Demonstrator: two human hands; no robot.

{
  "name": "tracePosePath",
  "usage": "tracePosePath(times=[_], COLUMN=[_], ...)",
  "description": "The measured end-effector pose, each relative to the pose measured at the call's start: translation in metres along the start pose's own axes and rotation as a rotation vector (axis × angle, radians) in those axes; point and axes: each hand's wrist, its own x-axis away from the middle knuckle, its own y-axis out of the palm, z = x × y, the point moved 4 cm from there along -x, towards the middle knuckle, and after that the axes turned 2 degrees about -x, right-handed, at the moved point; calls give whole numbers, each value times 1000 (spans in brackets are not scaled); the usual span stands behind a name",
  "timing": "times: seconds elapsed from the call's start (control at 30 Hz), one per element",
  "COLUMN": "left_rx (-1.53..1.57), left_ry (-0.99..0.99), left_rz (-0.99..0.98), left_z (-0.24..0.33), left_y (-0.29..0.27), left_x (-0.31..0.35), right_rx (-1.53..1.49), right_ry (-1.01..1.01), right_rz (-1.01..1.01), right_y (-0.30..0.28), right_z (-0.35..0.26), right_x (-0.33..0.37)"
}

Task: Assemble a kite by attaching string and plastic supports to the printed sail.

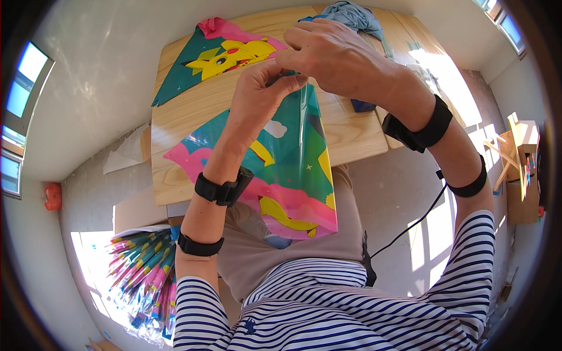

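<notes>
A glossy green and pink plastic sheet [293,152] with yellow cartoon figures hangs over the table's near edge, down to my lap. My left hand [264,88] is closed in a pinch at its narrow upper end. Right beside it, slightly higher, my right hand [331,55] has its fingers bent and pressed together near the left fingertips. Whatever the right fingers hold is hidden behind the hand. Farther off, a similar printed sheet [225,58] lies flat on the wooden table [175,128], its pink end bunched up.
A pale blue cloth [354,17] lies at the table's far edge. Under my right wrist shows a small dark blue object [363,106]. Rolled printed sheets [143,275] lie in a bundle at lower left. A black cable [410,227] runs beside my right arm.
</notes>
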Motion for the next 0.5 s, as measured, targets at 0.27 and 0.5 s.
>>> tracePosePath(times=[0.27, 0.5], left_rx=[8, -69], left_ry=[37, -60], left_rz=[24, -54], left_z=[0, -6], left_y=[3, 11], left_x=[1, 13], right_rx=[-68, -87], right_ry=[5, 275], right_rz=[-14, -136], right_y=[1, -16], right_z=[3, 18], right_x=[0, -6])
